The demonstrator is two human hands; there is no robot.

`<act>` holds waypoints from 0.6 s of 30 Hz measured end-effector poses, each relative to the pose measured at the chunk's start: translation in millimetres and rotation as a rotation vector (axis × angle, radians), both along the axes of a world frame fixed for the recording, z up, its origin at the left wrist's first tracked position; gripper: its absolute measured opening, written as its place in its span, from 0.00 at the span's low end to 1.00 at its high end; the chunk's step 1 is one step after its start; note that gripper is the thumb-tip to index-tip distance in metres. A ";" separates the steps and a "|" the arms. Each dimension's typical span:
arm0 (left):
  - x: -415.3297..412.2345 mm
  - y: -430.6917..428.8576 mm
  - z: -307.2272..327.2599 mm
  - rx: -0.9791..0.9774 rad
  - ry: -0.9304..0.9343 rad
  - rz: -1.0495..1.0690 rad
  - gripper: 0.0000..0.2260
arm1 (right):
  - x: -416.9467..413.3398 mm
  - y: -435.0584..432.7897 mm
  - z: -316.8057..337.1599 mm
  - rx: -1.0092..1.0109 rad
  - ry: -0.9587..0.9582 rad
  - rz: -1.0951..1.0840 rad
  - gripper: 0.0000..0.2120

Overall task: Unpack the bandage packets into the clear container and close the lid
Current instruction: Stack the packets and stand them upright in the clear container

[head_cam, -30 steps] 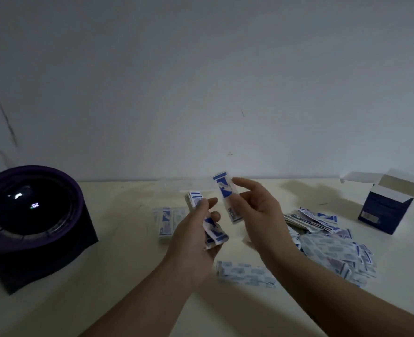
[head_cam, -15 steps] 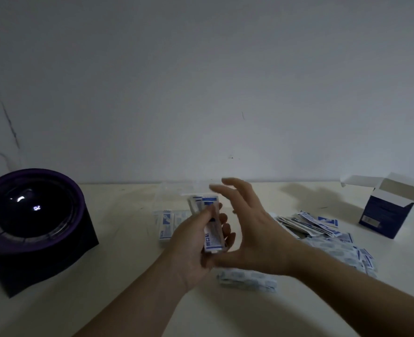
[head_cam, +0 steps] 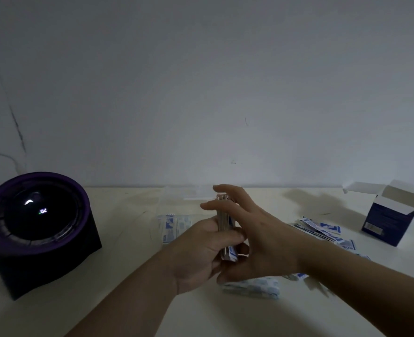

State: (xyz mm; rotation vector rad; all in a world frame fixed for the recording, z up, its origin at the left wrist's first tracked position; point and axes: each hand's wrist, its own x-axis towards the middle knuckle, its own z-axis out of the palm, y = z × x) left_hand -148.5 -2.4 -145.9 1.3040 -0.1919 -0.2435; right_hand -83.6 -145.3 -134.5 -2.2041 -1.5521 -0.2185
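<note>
The stack of bandage packets (head_cam: pixel 222 221) stands upright and edge-on above the table (head_cam: pixel 103 300), so its packets cannot be counted. The left hand (head_cam: pixel 198 254) grips it low down: the thumb lies across the near edge and the other fingers curl round the far side, with the forearm rising from the bottom of the view. The right hand (head_cam: pixel 257 232) comes in from the right of the stack with its palm turned toward it. Its fingers (head_cam: pixel 209 206) are straight and spread, lying flat against the stack's right face without curling round it, and its thumb reaches below the stack. Behind and left of the stack sits one clear container (head_cam: pixel 176 194), faint against the table, and at least two flat packets (head_cam: pixel 169 226) seem to lie inside it. Just below the stack, one pale bundle of packets (head_cam: pixel 252 287) rests on the table. Right of the stack, partly hidden by the right forearm, a loose pile of packets (head_cam: pixel 322 229) is too jumbled to count. Farther right stands one blue box (head_cam: pixel 391 222) with its flaps open. Well to the stack's left sits one dark round device (head_cam: pixel 35 229) with a purple rim.
</note>
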 end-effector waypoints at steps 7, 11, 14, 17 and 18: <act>-3.3 6.5 6.7 -0.027 0.016 -0.164 0.11 | -1.3 -2.2 1.0 0.096 0.013 -0.022 0.34; -4.1 6.7 5.0 -0.063 0.038 -0.212 0.17 | -4.6 -3.4 -0.3 0.097 -0.034 -0.018 0.37; -5.6 4.7 5.0 -0.002 0.006 -0.226 0.18 | -5.3 -3.5 -3.0 0.100 -0.044 -0.001 0.36; -6.4 5.9 7.1 0.013 -0.018 -0.232 0.18 | -4.6 -4.5 -4.4 0.137 -0.012 -0.012 0.39; -6.5 5.8 7.4 0.019 -0.028 -0.238 0.17 | -4.8 -5.2 -4.7 0.145 0.000 -0.013 0.41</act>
